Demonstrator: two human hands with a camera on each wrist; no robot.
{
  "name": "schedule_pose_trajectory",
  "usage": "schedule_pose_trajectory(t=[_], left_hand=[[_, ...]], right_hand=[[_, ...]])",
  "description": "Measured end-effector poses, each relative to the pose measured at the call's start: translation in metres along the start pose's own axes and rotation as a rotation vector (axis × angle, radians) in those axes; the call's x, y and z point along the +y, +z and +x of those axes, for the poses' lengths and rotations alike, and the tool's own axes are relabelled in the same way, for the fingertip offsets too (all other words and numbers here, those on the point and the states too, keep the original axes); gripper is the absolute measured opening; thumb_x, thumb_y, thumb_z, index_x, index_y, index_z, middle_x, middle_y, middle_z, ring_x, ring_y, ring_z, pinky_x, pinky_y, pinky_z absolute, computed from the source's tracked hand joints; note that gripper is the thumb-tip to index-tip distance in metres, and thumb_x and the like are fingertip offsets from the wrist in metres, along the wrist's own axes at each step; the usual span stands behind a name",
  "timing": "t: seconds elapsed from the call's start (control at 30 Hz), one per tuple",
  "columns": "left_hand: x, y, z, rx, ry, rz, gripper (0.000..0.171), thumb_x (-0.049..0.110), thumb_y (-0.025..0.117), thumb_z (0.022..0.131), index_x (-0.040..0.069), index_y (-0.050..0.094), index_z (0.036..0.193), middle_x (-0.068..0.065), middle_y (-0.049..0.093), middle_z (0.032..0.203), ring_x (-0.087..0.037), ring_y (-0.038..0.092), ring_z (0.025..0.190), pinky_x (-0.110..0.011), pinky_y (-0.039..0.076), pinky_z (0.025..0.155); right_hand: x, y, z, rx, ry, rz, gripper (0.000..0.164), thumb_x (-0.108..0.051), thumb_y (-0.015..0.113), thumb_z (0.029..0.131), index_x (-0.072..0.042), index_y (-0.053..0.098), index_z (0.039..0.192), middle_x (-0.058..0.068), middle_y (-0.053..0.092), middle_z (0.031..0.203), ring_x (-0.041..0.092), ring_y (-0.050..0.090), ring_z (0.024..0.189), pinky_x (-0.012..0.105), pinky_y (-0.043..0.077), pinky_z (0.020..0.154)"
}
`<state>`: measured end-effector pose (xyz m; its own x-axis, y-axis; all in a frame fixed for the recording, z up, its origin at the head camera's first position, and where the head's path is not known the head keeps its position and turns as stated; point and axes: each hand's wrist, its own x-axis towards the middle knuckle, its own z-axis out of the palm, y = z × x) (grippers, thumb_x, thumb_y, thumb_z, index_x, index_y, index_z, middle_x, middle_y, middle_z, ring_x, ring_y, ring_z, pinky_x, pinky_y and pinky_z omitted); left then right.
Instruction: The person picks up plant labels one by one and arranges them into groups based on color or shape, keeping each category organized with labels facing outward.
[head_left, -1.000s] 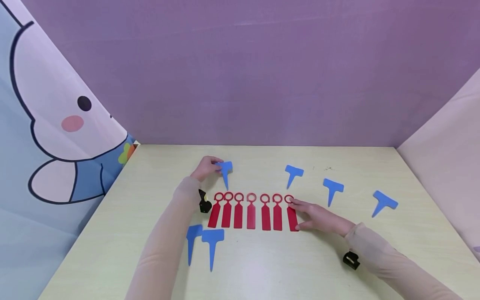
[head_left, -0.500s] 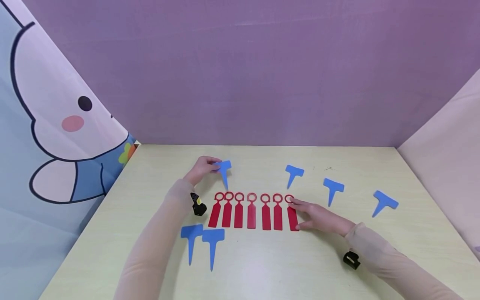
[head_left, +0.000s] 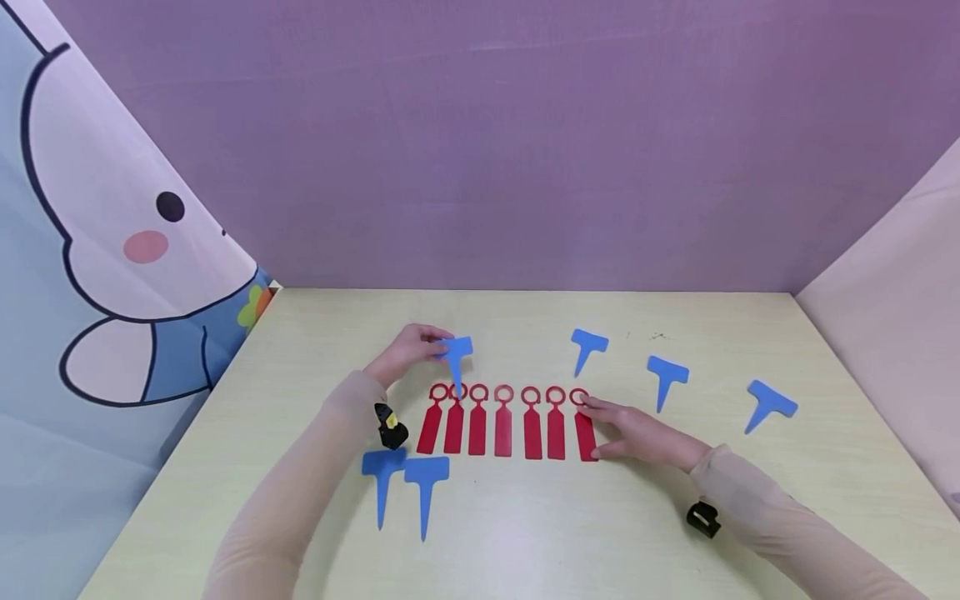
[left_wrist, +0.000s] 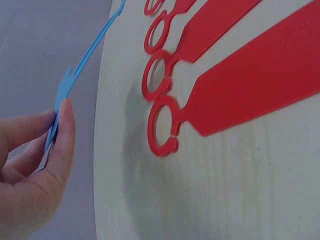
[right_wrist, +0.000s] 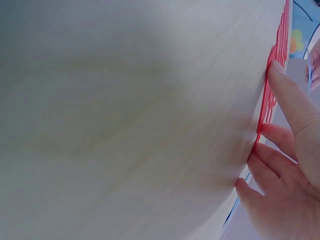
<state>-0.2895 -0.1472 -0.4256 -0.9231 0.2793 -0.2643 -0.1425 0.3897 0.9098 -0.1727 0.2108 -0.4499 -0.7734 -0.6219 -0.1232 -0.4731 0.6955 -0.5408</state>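
Note:
My left hand (head_left: pixel 408 353) pinches a blue T-shaped plant label (head_left: pixel 456 348) by one end of its crossbar. In the left wrist view the thumb and fingers of the left hand (left_wrist: pixel 32 172) hold this label (left_wrist: pixel 62 92) above the tabletop. Its pointed tip overlaps the ring of the second red tag (head_left: pixel 454 429) from the left in the head view. Several red ring-topped tags lie side by side in a row. Upon the rightmost red tag (head_left: pixel 584 439) rests my right hand (head_left: pixel 636 435), fingers spread, one fingertip near the ring and the thumb by the lower corner.
Two more blue labels (head_left: pixel 426 472) lie near my left forearm. Beyond my right hand, three others (head_left: pixel 667 372) are spread across the table (head_left: pixel 525 533). A purple backdrop (head_left: pixel 517 167) rises behind the table, with a cartoon-printed cloth (head_left: pixel 97 275) on the left.
My left hand first drifted slightly left, then came nearer and right with the blue label. My left forearm swung left, uncovering more of one lying label. The right hand stays put.

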Motion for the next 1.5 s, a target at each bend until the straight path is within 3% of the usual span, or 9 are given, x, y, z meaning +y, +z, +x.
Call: schedule_pose_trajectory(t=[0.53,0.83,1.17,1.5], left_hand=[[0.004,0.027,-0.03,-0.026,-0.062,0.157,0.024,0.013,0.061,0.083,0.01,0.063,0.107,-0.008,0.056,0.1,-0.019,0.056,0.084,-0.029,0.049,0.077],[0.004,0.034,-0.047,-0.085,-0.061,0.095,0.025,0.01,0.062,0.082,0.005,0.062,0.107,-0.01,0.056,0.092,-0.026,0.061,0.076,-0.032,0.051,0.075],[0.001,0.04,-0.058,-0.127,-0.081,0.04,0.025,0.006,0.061,0.082,0.0,0.061,0.106,-0.011,0.058,0.093,-0.017,0.062,0.073,-0.031,0.052,0.072],[-0.007,0.045,-0.069,-0.158,-0.066,0.057,0.025,0.007,0.062,0.081,-0.001,0.061,0.104,-0.01,0.059,0.091,-0.016,0.063,0.071,-0.03,0.053,0.068]], right_hand=[[0.0,0.001,0.0,0.003,0.022,-0.005,0.067,-0.021,0.072,0.073,0.001,0.042,0.129,0.019,0.033,0.138,0.038,0.029,0.125,0.041,0.04,0.092],[-0.001,0.002,0.0,0.011,0.025,-0.007,0.068,-0.023,0.072,0.072,-0.001,0.043,0.129,0.018,0.033,0.138,0.038,0.03,0.125,0.041,0.04,0.092],[0.0,0.002,0.0,0.005,0.02,0.001,0.068,-0.021,0.072,0.073,0.0,0.042,0.13,0.018,0.032,0.138,0.038,0.029,0.125,0.042,0.039,0.093],[-0.001,0.002,0.001,-0.001,0.031,0.005,0.068,-0.021,0.072,0.073,0.0,0.042,0.13,0.018,0.032,0.138,0.038,0.029,0.125,0.043,0.038,0.094]])
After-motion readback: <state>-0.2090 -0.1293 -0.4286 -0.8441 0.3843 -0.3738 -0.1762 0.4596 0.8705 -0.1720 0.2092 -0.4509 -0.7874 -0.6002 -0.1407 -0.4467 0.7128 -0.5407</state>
